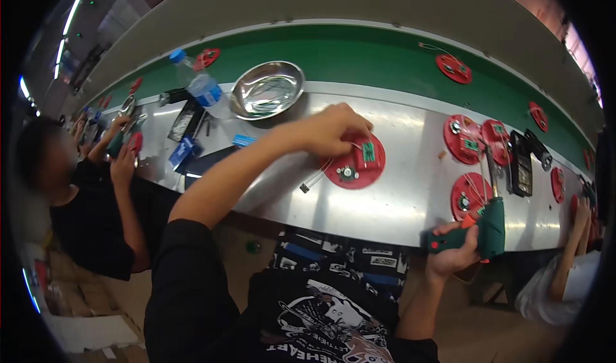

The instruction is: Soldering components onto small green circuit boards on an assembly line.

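A round red plastic base lies on the metal bench in front of me, with a small green circuit board on its raised block. My left hand is over its upper left edge, fingertips pinched together by the block; what is between them is hidden. Thin wires run out from under that hand to a small dark connector on the bench. At the bench's front edge, my right hand grips a green pistol-shaped soldering gun with an orange trigger. Its long metal tip points away from me, past another red base.
More red bases lie at the right, beside a black tray. A steel bowl of thin wires and a water bottle stand at the back left. Co-workers sit at the left and right.
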`<state>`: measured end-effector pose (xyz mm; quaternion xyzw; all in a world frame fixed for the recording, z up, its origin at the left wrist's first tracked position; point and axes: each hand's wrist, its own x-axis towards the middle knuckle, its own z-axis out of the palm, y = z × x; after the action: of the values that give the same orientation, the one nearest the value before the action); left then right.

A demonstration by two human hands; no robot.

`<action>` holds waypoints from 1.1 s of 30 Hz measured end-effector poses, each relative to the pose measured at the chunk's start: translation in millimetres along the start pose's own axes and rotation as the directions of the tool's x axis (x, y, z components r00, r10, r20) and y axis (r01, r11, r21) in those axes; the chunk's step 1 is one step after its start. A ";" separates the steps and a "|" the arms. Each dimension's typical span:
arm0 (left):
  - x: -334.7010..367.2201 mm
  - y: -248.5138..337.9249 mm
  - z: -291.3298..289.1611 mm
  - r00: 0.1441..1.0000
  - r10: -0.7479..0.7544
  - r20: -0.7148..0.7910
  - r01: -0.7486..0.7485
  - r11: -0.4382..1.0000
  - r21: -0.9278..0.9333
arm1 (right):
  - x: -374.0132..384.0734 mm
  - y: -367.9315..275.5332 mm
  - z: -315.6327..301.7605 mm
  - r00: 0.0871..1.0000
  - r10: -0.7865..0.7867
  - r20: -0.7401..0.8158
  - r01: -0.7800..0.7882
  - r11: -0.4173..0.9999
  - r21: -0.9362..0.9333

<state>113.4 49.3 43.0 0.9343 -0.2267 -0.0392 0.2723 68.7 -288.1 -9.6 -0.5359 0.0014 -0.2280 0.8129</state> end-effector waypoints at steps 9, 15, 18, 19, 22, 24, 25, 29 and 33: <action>-57.2 2.5 -51.2 0.955 -0.197 -0.221 0.147 0.964 -0.222 | -0.4 -0.8 -1.2 0.998 -0.028 0.063 0.029 1.000 -0.011; -94.0 -102.4 -72.7 0.796 -0.449 -0.405 0.571 0.778 0.260 | -1.3 -1.3 0.9 0.992 -0.031 0.123 0.031 1.000 -0.004; -99.1 -113.7 -66.3 0.807 -0.366 -0.464 0.470 0.873 0.129 | 0.1 2.7 -0.4 0.996 -0.026 0.089 0.027 1.000 -0.014; -97.6 -110.0 -64.5 0.808 -0.370 -0.459 0.470 0.874 0.123 | 0.3 2.4 0.5 0.996 -0.022 0.088 0.024 0.999 -0.022; -92.9 -105.7 -63.4 0.817 -0.366 -0.445 0.524 0.793 0.311 | -0.4 1.3 2.4 0.997 -0.023 0.078 0.025 0.999 -0.020; -93.4 -113.4 -65.9 0.841 -0.360 -0.403 0.514 0.765 0.388 | -0.2 2.9 1.6 0.996 -0.010 0.092 0.012 1.000 -0.017; -91.7 -113.1 -66.6 0.864 -0.352 -0.360 0.492 0.737 0.463 | -0.2 2.3 1.8 0.996 -0.008 0.090 0.009 1.000 -0.017; -94.1 -113.2 -70.5 0.807 -0.461 -0.370 0.483 0.875 -0.036 | -0.5 -0.4 2.0 0.995 -0.025 0.096 0.027 0.999 -0.027; -95.3 -92.2 -73.2 0.716 -0.475 -0.512 0.463 0.871 -0.162 | -0.6 -4.0 0.2 0.991 -0.029 0.134 0.034 0.999 -0.028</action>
<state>79.8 196.7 51.7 0.9306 0.1032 0.1532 0.3161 66.7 -289.0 -6.2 -0.5623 -0.0580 -0.2044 0.7992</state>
